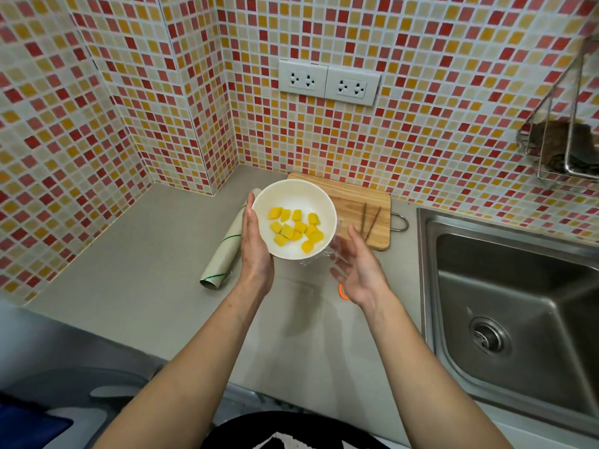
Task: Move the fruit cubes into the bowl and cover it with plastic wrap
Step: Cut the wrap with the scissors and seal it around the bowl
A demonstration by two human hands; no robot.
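A white bowl holding several yellow fruit cubes is lifted above the grey counter and tilted toward me. My left hand grips it from the left side and underneath, thumb along the rim. Clear plastic wrap hangs crumpled at the bowl's lower right edge; whether it spans the whole top I cannot tell. My right hand is open, palm turned toward the bowl, with its fingertips at the loose wrap. The roll of plastic wrap lies on the counter left of the bowl.
A wooden cutting board with wooden tongs lies behind the bowl. A steel sink fills the right side. A small orange object sits on the counter under my right wrist. A wire rack hangs on the tiled wall.
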